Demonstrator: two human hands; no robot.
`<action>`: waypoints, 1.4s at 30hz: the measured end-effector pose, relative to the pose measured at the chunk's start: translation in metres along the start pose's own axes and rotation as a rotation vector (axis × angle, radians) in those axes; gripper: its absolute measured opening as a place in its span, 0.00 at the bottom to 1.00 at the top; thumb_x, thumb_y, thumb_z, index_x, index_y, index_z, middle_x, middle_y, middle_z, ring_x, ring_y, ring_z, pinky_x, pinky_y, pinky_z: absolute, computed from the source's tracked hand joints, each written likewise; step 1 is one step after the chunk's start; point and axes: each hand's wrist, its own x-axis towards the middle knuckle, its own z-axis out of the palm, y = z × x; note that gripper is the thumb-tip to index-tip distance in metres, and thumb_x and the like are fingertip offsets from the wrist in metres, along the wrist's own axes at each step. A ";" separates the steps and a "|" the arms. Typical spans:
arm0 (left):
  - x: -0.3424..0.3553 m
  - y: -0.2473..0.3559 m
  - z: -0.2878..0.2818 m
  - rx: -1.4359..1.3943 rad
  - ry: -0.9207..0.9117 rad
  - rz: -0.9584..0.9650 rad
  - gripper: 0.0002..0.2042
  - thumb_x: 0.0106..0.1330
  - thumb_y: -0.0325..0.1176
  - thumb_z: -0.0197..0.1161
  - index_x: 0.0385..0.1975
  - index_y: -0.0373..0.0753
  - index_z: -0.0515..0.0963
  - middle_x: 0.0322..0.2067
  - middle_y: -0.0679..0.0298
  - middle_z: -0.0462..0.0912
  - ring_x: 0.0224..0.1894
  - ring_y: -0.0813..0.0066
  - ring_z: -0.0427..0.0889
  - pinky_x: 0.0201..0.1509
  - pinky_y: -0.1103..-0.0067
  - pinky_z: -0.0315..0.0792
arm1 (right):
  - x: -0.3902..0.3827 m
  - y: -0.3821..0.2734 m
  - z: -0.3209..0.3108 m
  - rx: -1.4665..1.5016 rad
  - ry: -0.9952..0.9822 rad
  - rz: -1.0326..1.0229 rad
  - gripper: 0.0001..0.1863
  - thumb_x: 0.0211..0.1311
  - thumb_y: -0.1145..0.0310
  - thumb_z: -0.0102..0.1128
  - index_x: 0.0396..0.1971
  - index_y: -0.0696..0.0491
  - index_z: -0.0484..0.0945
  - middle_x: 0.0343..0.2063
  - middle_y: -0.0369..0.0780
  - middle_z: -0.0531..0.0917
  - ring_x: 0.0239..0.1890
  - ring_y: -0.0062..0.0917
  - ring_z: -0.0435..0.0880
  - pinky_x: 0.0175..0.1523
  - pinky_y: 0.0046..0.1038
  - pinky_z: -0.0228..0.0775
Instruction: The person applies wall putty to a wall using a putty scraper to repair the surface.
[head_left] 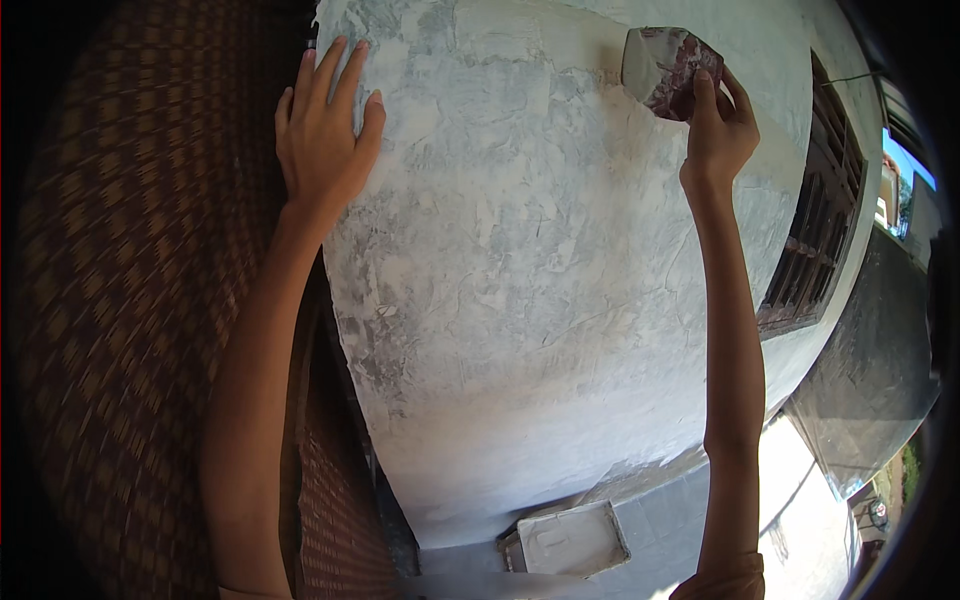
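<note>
A rough plastered wall (520, 200), patchy white and grey, fills the middle of the view. My left hand (325, 130) lies against it at the upper left edge, palm down and fingers apart. A small dark object (311, 42) shows by one of its fingertips, too small to make out. Higher up on the right, my right hand (722, 125) grips a dark red block (672, 72) smeared with white, one side of it pale grey. Thumb and fingers pinch the block at its right end. It is close to the wall; I cannot tell whether they touch.
Woven brown matting (140, 250) runs along the left side. A window with dark bars (815, 210) is set in the wall at right. Low down stands a rectangular pale container (572, 540). A dark sheet (860, 360) hangs at far right.
</note>
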 end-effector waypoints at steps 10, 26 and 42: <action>-0.033 0.022 -0.031 -0.182 -0.053 -0.104 0.25 0.70 0.42 0.53 0.67 0.47 0.67 0.68 0.60 0.65 0.73 0.51 0.55 0.72 0.52 0.52 | -0.047 -0.051 0.002 -0.084 -0.163 0.057 0.22 0.66 0.71 0.62 0.55 0.66 0.72 0.39 0.46 0.86 0.39 0.20 0.84 0.46 0.22 0.77; -0.062 0.117 -0.116 -0.040 -0.237 -0.089 0.25 0.70 0.42 0.53 0.66 0.44 0.68 0.68 0.58 0.65 0.74 0.51 0.54 0.71 0.51 0.52 | -0.073 -0.049 -0.158 0.004 -0.138 0.263 0.18 0.67 0.71 0.60 0.52 0.65 0.74 0.34 0.43 0.86 0.33 0.18 0.83 0.38 0.23 0.80; -0.217 0.287 -0.168 0.027 -0.648 -0.393 0.26 0.70 0.41 0.52 0.66 0.40 0.66 0.68 0.57 0.64 0.74 0.50 0.52 0.71 0.54 0.54 | -0.141 0.012 -0.362 -0.091 -0.228 0.639 0.17 0.68 0.70 0.59 0.52 0.64 0.73 0.31 0.40 0.85 0.29 0.16 0.81 0.33 0.22 0.77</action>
